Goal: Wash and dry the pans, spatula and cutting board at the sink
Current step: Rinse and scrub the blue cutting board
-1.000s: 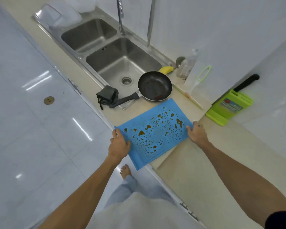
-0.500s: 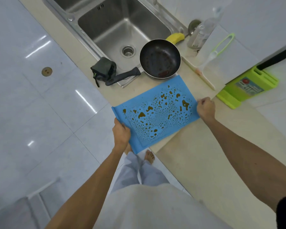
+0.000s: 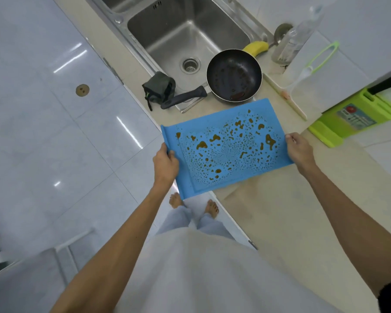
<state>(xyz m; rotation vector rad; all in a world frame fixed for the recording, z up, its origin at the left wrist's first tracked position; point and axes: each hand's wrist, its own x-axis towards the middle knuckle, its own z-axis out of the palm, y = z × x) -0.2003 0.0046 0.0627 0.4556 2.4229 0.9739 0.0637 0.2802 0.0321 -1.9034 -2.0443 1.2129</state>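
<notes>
Counter edge: my left hand and right hand grip the stained board by its ends; next, probably carry it level to the sink.

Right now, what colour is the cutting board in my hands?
Blue cutting board, spotted with brown drops; head view.

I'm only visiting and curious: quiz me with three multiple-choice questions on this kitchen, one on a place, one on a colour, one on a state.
1. Where is the pan? A) on the floor B) on a stove C) at the sink's edge
2. What colour is the held board? A) blue B) red C) black
3. How is the board's surface? A) clean B) spotted with brown drops C) foamy
Answers: 1 C, it sits at the sink's rim; 2 A, it is plainly blue; 3 B, brown drops cover it.
</notes>
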